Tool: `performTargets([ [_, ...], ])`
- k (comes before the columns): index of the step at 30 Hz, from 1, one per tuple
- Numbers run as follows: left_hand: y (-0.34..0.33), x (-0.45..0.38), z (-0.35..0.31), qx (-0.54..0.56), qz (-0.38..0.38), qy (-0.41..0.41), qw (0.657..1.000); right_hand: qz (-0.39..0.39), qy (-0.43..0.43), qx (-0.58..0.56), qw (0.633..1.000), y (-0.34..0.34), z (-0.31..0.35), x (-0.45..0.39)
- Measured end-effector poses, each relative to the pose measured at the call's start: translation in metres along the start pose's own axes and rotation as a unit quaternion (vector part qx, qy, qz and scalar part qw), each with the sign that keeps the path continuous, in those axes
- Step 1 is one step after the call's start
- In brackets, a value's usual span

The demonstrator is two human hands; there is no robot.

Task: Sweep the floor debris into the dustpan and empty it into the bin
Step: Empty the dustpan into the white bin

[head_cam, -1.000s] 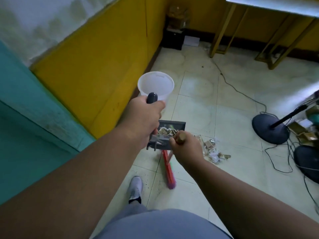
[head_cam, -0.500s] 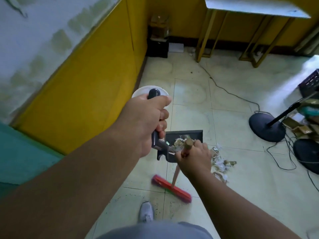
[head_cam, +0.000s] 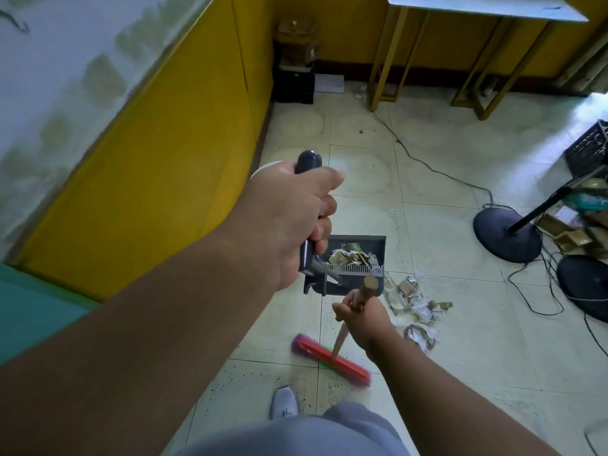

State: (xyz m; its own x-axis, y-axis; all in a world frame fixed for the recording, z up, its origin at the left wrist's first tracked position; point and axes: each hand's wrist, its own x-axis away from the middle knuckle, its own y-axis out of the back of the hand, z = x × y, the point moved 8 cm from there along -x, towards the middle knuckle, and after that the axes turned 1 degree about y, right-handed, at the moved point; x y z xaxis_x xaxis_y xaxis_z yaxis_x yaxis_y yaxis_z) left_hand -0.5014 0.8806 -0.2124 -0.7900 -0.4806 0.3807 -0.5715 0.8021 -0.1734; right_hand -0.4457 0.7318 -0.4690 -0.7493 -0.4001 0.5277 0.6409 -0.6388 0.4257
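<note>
Gripping the dark grey plastic handle of the long-handled dustpan (head_cam: 357,255), the left hand (head_cam: 289,218) has its fingers clenched round the shaft, the rounded handle tip poking out above the thumb. The dustpan's dark tray sits near frame centre on the pale tiled floor (head_cam: 460,357), holding crumpled paper and cardboard scraps behind its comb edge. At about five o'clock from the tray, the right hand (head_cam: 365,319) grasps the wooden handle of the red-headed broom (head_cam: 330,357), fingers wrapped near the handle's top; the broom head lies on the tiles at six o'clock from the tray, its bristles blurred. Loose paper and cardboard debris (head_cam: 416,307) is scattered on the floor at four o'clock from the tray, just beside it. A pale rim of what may be the white plastic bin (head_cam: 263,167) peeks out behind the left hand at its eleven o'clock, next to the yellow wall (head_cam: 164,159).
</note>
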Motion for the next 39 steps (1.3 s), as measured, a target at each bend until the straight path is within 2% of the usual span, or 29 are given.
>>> performTargets([
  [2,0.004,-0.003,-0.005,0.007,-0.009,-0.005,1.0,-0.001,0.016,0.007,1.0,-0.002,0.005,-0.009],
  [7,0.005,-0.007,-0.016,0.034,0.007,-0.013,0.999,0.082,0.042,-0.048,0.995,-0.026,0.034,-0.032],
  [17,0.046,-0.018,-0.022,0.126,-0.04,-0.012,0.991,-0.01,0.044,-0.097,0.994,-0.014,0.072,-0.061],
  [25,0.087,-0.007,-0.033,0.177,-0.101,-0.068,0.977,-0.034,0.064,-0.055,0.996,-0.007,0.132,-0.088],
  [31,0.108,-0.017,-0.042,0.212,-0.154,-0.083,0.962,-0.036,0.09,-0.049,0.994,-0.002,0.177,-0.113],
  [39,0.121,-0.042,-0.039,0.244,-0.208,-0.088,0.943,-0.031,0.111,-0.005,0.993,-0.008,0.202,-0.16],
])
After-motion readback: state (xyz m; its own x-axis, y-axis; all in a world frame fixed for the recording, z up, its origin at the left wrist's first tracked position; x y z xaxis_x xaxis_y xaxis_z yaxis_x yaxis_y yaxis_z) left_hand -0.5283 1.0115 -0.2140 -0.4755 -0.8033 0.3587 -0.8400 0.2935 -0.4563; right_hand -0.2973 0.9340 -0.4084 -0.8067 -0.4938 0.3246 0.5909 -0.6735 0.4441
